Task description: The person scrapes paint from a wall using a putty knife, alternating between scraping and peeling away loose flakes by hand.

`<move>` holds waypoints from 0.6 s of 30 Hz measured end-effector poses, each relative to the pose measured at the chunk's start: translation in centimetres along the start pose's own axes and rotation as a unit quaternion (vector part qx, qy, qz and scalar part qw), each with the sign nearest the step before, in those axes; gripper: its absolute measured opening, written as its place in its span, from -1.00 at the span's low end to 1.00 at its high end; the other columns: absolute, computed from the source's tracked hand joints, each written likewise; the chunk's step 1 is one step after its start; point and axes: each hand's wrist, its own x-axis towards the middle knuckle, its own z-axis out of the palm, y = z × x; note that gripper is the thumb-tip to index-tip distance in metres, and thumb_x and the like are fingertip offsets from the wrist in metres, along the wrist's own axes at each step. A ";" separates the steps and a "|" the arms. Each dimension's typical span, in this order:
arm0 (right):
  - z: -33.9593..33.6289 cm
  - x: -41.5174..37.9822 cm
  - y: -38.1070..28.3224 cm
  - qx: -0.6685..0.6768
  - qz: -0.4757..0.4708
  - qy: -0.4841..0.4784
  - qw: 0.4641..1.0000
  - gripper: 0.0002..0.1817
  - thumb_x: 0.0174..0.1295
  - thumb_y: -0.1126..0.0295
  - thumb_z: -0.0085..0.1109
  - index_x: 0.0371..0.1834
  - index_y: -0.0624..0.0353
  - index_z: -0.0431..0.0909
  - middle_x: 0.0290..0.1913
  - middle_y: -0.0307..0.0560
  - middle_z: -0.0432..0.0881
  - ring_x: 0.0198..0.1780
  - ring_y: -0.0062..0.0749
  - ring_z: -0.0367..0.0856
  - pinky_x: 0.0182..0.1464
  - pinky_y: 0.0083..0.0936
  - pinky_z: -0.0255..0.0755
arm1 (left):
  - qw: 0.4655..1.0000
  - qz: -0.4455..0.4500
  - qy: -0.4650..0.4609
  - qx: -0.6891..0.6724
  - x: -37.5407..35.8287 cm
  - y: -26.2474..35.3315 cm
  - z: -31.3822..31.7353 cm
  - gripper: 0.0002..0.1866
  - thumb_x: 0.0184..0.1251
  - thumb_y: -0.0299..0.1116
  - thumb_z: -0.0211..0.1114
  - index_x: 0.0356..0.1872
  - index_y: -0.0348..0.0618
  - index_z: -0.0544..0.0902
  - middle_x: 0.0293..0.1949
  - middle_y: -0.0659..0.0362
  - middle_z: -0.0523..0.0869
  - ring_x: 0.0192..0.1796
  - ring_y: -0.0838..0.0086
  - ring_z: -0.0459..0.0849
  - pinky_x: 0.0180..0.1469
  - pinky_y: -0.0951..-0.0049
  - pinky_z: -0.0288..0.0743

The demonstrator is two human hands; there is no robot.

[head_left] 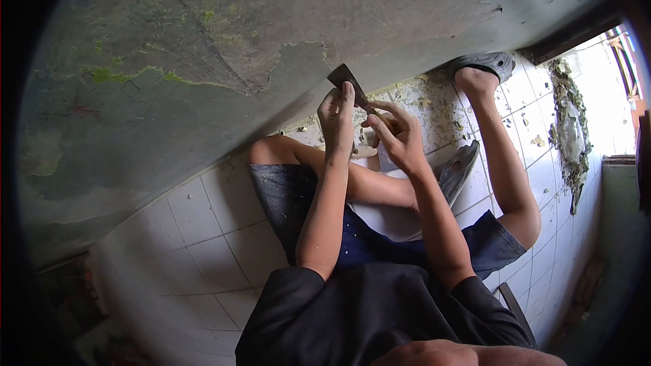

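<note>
A scraper (350, 83) with a dark, flat blade is held up in front of the wall, its blade pointing up and to the left. My left hand (337, 118) is closed on the blade, with the thumb lying on its face. The fingers of my right hand (399, 137) are wrapped round the scraper's handle, which they partly hide. Both hands are close together above my bent leg.
The wall (203, 115) in front has peeling paint with ragged edges. Paint flakes litter the white tiled floor (224, 251) along the wall's foot. A grey clog (460, 171) lies near my feet. A heap of debris (571, 135) runs along the right.
</note>
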 end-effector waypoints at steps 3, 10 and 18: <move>-2.1 0.4 -2.5 -0.097 -0.067 -0.024 0.993 -0.66 0.44 0.47 0.34 0.24 0.28 0.72 -0.30 -0.14 0.81 -0.37 -0.70 0.57 -0.29 -0.64 0.49 | 0.997 -0.024 -0.013 -0.074 -0.2 -0.2 1.1 -0.65 0.69 -0.15 0.26 -0.36 -0.10 0.60 -0.41 0.34 0.61 -0.31 0.65 0.48 -0.12 0.53 0.35; -4.8 3.3 -10.8 -0.335 -0.095 -0.075 0.934 -0.71 0.37 0.39 0.36 0.11 0.18 0.81 -0.44 0.22 0.73 -0.55 -0.62 0.50 -0.43 -0.48 0.44 | 0.957 -0.094 -0.106 -0.254 0.2 0.2 3.5 -0.73 0.67 -0.11 0.27 -0.04 -0.11 0.60 -0.11 0.20 0.66 -0.08 0.60 0.54 0.12 0.46 0.41; -3.6 4.2 -14.7 -0.379 -0.105 -0.082 0.916 -0.74 0.30 0.37 0.36 -0.02 0.21 0.84 -0.40 0.19 0.76 -0.48 -0.16 0.76 -0.36 -0.38 0.56 | 0.936 -0.056 -0.118 -0.326 0.9 0.6 3.8 -0.79 0.64 -0.16 0.32 -0.05 -0.06 0.62 -0.19 0.26 0.70 -0.24 0.61 0.49 -0.08 0.48 0.35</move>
